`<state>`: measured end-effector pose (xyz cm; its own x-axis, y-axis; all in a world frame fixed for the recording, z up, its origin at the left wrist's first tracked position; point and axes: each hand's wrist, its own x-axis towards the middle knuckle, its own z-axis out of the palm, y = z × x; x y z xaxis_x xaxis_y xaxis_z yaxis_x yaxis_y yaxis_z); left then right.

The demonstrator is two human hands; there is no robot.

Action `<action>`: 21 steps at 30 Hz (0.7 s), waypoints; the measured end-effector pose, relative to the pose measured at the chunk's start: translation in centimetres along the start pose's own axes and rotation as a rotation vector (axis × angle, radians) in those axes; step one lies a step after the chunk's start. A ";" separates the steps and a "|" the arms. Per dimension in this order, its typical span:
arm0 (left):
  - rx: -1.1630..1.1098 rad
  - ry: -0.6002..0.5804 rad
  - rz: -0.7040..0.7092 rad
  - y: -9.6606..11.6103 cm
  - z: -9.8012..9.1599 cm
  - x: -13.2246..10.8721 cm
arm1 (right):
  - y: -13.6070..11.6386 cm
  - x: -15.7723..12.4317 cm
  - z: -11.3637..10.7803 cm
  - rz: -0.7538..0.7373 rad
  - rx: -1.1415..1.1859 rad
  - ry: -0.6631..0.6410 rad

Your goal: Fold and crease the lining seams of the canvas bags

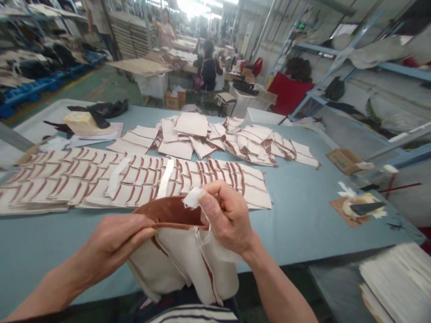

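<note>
A cream sewn piece (175, 251) with a brown inner side hangs in front of me, its upper edge spread apart like a pouch. My left hand (124, 237) pinches that edge between thumb and fingers on the left. On the right, my right hand (229, 215) is closed around a crumpled white strip (193, 197) of cloth or paper, close against the same edge. Whether its hidden fingers also grip the cream piece, I cannot tell. Behind both hands, overlapping rows of cream pieces with brown edges (90, 179) lie on the blue-green table (292, 229).
Farther back lies a loose heap of cream pieces (191, 125). A yellowish block (85, 123) sits at left. At right are a small cardboard box (345, 160), a glue-stained pad (360, 208) and stacked white sheets (400, 278). A person (208, 72) sits in the background.
</note>
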<state>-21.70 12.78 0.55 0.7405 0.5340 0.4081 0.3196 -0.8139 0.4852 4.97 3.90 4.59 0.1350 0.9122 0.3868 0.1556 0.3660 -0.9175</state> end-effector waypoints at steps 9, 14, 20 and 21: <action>-0.368 -0.184 0.154 4.4 -1.0 5.4 | 0.1 1.0 1.1 0.060 0.056 -0.104; -0.527 -0.325 0.060 5.7 -0.7 6.1 | 1.6 0.4 1.8 0.125 0.117 -0.102; -0.610 -0.349 -0.064 5.8 0.2 5.7 | 1.4 0.9 -0.5 0.190 0.239 0.154; -0.619 -0.352 -0.076 5.8 0.1 5.6 | 1.3 1.1 -1.8 0.196 0.246 0.218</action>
<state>-15.66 10.97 5.58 0.9096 0.3938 0.1326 0.0611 -0.4425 0.8947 7.03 5.01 4.02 0.3480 0.9184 0.1884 -0.1295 0.2461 -0.9606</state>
